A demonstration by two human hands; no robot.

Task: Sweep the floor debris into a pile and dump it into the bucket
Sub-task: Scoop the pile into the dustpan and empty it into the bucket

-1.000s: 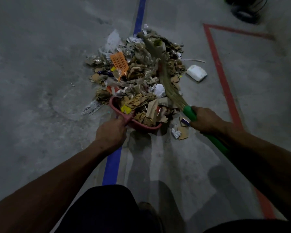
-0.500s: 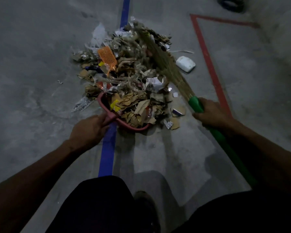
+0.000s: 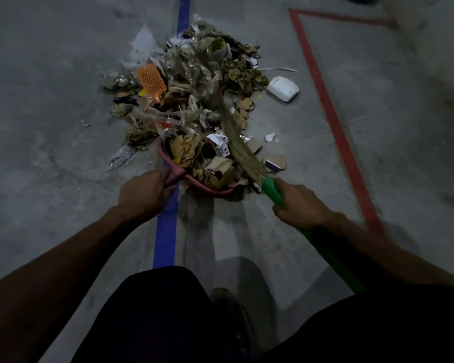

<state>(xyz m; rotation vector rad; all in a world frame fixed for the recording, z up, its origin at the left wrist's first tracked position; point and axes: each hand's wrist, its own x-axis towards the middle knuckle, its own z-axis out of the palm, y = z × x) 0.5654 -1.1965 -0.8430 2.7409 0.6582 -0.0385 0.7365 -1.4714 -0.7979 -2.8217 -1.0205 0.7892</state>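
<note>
A pile of debris (image 3: 194, 82) made of cardboard scraps, paper and plastic lies on the grey concrete floor ahead of me. A red dustpan (image 3: 177, 172) sits at the pile's near edge, heaped with cardboard and paper. My left hand (image 3: 144, 192) grips its handle. My right hand (image 3: 298, 204) grips the green handle of a straw broom (image 3: 240, 149), whose bristles lie across the pile's right side and reach over the pan. No bucket shows in the head view.
A blue floor line (image 3: 165, 231) runs under the dustpan towards me. A red line (image 3: 333, 119) marks a box on the right. A white block (image 3: 283, 88) and loose scraps (image 3: 273, 162) lie right of the pile. An orange mesh piece (image 3: 151, 81) lies on its left.
The broom's bristles have been drawn across the pile towards the dustpan. My left hand has kept its grip on the pan's handle, and my right hand has come nearer the pan.
</note>
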